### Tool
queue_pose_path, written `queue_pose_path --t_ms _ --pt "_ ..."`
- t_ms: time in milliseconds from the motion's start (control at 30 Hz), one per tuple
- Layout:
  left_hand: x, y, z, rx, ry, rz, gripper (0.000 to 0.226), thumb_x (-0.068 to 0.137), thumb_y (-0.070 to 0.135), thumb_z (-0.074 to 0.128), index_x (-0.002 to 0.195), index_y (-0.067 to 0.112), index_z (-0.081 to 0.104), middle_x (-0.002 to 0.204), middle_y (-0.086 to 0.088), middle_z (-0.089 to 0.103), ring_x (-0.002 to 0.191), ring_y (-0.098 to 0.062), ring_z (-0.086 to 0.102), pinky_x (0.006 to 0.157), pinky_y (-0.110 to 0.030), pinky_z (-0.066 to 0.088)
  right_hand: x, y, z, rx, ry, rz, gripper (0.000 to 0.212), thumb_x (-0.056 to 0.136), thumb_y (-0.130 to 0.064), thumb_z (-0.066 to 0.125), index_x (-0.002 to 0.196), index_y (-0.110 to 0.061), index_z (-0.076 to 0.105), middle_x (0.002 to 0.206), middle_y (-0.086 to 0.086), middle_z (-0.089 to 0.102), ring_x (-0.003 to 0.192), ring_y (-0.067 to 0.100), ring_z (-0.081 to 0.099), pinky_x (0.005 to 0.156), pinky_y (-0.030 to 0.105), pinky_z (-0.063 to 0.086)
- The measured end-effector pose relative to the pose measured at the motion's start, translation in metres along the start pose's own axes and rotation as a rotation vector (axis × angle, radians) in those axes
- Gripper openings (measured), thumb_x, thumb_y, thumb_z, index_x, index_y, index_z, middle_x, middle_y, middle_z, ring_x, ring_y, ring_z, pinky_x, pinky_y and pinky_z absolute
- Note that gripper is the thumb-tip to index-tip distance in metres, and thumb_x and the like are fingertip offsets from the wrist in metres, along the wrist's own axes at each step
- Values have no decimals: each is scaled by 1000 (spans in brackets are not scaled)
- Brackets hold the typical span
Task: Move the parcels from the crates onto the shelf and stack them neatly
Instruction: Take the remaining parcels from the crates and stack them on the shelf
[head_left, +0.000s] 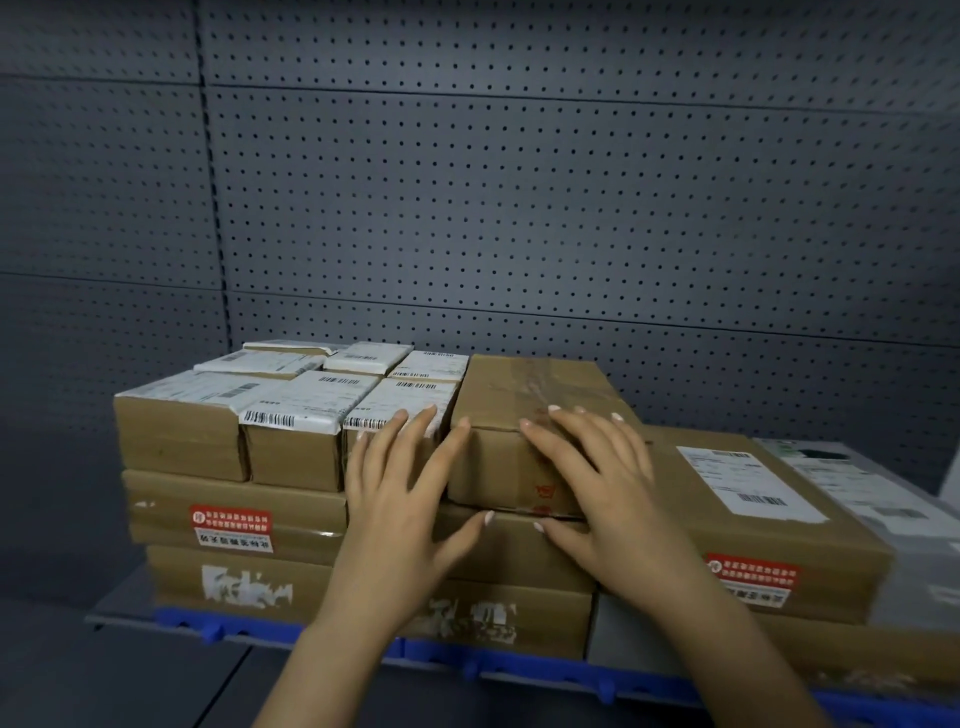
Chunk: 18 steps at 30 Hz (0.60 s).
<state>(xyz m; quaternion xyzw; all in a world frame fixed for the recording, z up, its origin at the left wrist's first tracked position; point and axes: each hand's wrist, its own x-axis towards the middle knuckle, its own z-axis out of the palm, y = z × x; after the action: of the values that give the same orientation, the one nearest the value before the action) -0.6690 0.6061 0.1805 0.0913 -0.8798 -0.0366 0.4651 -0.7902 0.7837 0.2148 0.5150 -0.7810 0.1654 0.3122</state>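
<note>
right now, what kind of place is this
Probably a parcel storeroom or courier depot: cardboard parcels stacked in layers, barcoded shipping labels on their tops, and a grey perforated shelf back panel behind them.

so basically the small parcels (291, 410) sit in rows on top of two wide flat boxes (234, 501) on the shelf (545, 670), the taped box (524, 389) touching them on the right, a bigger labelled box (753, 504) lower and further right, pegboard wall (519, 182) behind it all
</note>
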Motion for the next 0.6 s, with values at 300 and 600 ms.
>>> queue_pose_path --t_ms 300,600 --pt "-64 -4 -29 55 -5 -232 70 81 60 52 143 31 40 149 0 34 141 -26 26 113 -56 20 -9 -38 23 92 141 -35 80 73 -25 80 142 -30 39 149 6 34 141 27 25 116 45 8" --pt "-96 10 -39 131 -40 -309 69 82 60 50 143 31 39 151 2 31 142 -22 23 114 -46 11 9 -19 32 -12 139 34 69 77 -26 76 140 -24 47 147 12 39 136 34 29 114 57 8"
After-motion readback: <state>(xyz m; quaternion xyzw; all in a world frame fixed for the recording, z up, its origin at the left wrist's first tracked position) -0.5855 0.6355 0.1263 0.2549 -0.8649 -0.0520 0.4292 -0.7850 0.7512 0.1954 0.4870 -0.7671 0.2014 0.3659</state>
